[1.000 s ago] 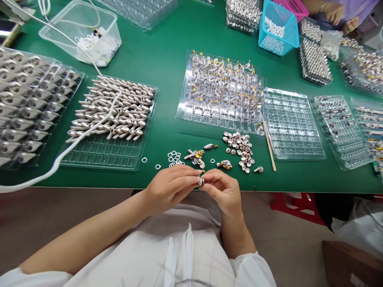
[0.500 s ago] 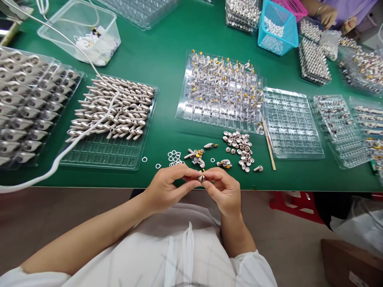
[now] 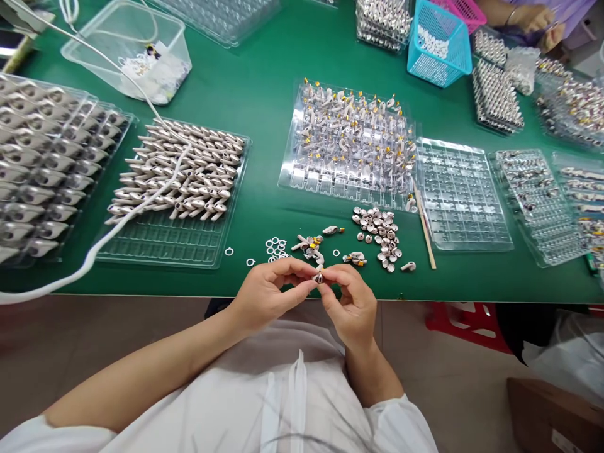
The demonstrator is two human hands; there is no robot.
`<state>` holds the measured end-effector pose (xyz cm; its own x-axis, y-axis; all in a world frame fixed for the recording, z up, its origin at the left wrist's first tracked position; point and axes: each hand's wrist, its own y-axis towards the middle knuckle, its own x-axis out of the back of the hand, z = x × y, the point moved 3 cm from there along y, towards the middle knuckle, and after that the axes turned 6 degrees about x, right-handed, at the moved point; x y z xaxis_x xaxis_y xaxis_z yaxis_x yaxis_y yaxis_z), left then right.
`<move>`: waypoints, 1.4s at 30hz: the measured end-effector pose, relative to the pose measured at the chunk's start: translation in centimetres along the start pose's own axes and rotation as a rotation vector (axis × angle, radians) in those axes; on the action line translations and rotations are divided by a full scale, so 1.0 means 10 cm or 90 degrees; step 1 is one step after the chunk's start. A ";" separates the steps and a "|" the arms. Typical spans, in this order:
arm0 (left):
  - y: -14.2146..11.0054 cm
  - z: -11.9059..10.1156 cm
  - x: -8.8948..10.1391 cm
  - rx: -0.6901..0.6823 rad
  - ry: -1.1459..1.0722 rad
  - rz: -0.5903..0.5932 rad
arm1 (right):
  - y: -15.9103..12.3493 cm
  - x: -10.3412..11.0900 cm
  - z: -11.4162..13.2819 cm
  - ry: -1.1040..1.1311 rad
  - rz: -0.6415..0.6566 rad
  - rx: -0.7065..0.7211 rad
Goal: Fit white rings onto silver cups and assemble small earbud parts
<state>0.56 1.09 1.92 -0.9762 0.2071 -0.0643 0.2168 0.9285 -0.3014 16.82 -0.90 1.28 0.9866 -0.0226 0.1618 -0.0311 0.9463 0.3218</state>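
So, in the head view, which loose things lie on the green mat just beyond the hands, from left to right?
Rings → small earbud parts → pile of round caps → wooden stick.

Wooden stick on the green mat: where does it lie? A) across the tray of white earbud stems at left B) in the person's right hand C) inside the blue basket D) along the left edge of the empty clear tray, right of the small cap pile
D: the wooden stick lies on the mat along the left edge of the empty clear tray, just right of the small cap pile.
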 end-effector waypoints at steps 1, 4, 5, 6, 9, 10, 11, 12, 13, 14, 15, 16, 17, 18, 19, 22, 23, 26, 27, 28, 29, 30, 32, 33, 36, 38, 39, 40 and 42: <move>-0.01 -0.01 -0.01 -0.002 0.001 -0.005 | 0.00 0.00 0.01 -0.011 -0.005 0.011; -0.01 -0.03 -0.02 -0.013 0.005 -0.017 | -0.02 -0.01 0.01 -0.018 -0.017 0.030; -0.01 -0.02 -0.02 -0.016 0.002 -0.018 | -0.02 -0.01 0.00 -0.016 -0.020 0.029; -0.01 -0.02 -0.03 -0.016 -0.001 -0.016 | -0.03 -0.01 0.00 -0.012 -0.022 0.025; 0.01 0.02 -0.03 -0.009 -0.010 -0.021 | -0.04 -0.01 -0.03 0.003 -0.024 0.001; 0.01 0.03 -0.03 -0.006 -0.010 -0.026 | -0.05 -0.01 -0.03 0.007 -0.025 -0.007; 0.02 0.04 -0.03 -0.004 -0.010 -0.030 | -0.05 -0.01 -0.04 0.009 -0.026 -0.012; 0.02 0.04 -0.03 -0.003 -0.010 -0.035 | -0.05 -0.01 -0.04 0.009 -0.027 -0.013; 0.01 0.04 -0.03 -0.004 -0.011 -0.036 | -0.06 -0.02 -0.04 0.005 -0.028 -0.009; 0.01 0.04 -0.03 -0.005 -0.012 -0.034 | -0.06 -0.02 -0.04 -0.001 -0.027 -0.002; 0.01 0.04 -0.03 -0.005 -0.013 -0.032 | -0.06 -0.02 -0.04 -0.009 -0.027 0.010; 0.01 0.04 -0.03 -0.007 -0.012 -0.030 | -0.06 -0.02 -0.03 -0.016 -0.027 0.021; 0.01 0.04 -0.04 -0.007 -0.010 -0.027 | -0.07 -0.02 -0.03 -0.021 -0.027 0.032; 0.00 0.03 -0.04 -0.007 -0.009 -0.025 | -0.07 -0.02 -0.03 -0.025 -0.026 0.039; 0.01 0.03 -0.04 -0.006 -0.008 -0.023 | -0.07 -0.02 -0.03 -0.027 -0.025 0.043; 0.01 0.02 -0.05 0.000 -0.015 -0.033 | -0.08 -0.02 -0.04 -0.025 -0.028 0.043; 0.01 0.02 -0.05 0.002 -0.018 -0.039 | -0.09 -0.02 -0.04 -0.026 -0.034 0.044; 0.01 0.01 -0.06 0.004 -0.023 -0.056 | -0.10 -0.03 -0.05 -0.035 -0.054 0.053; 0.01 0.00 -0.06 0.006 -0.024 -0.062 | -0.11 -0.03 -0.05 -0.039 -0.058 0.055; 0.01 0.00 -0.06 0.008 -0.025 -0.068 | -0.11 -0.04 -0.05 -0.041 -0.059 0.055; 0.01 0.00 -0.05 0.011 -0.025 -0.073 | -0.11 -0.04 -0.05 -0.042 -0.059 0.052; 0.01 0.00 -0.05 0.015 -0.023 -0.077 | -0.11 -0.05 -0.05 -0.045 -0.058 0.047; 0.02 0.00 -0.05 0.027 -0.019 -0.080 | -0.11 -0.06 -0.04 -0.055 -0.058 0.038; 0.02 0.00 -0.04 0.032 -0.018 -0.079 | -0.11 -0.06 -0.04 -0.063 -0.058 0.037; 0.03 -0.01 -0.04 0.045 -0.033 -0.067 | -0.09 -0.07 -0.01 -0.085 -0.054 0.055; 0.03 -0.02 -0.04 0.052 -0.056 -0.061 | -0.07 -0.07 0.00 -0.094 -0.047 0.073; 0.03 -0.03 -0.04 0.056 -0.067 -0.059 | -0.07 -0.07 0.01 -0.101 -0.046 0.082; 0.03 -0.03 -0.04 0.061 -0.074 -0.061 | -0.06 -0.07 0.02 -0.112 -0.045 0.093; 0.04 -0.04 -0.05 0.067 -0.081 -0.073 | -0.05 -0.08 0.03 -0.141 -0.047 0.120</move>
<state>1.10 1.45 2.20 -0.9884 0.0546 -0.1415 0.1089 0.9049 -0.4115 16.04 -1.47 1.30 0.9288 -0.1786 0.3248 -0.0104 0.8635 0.5043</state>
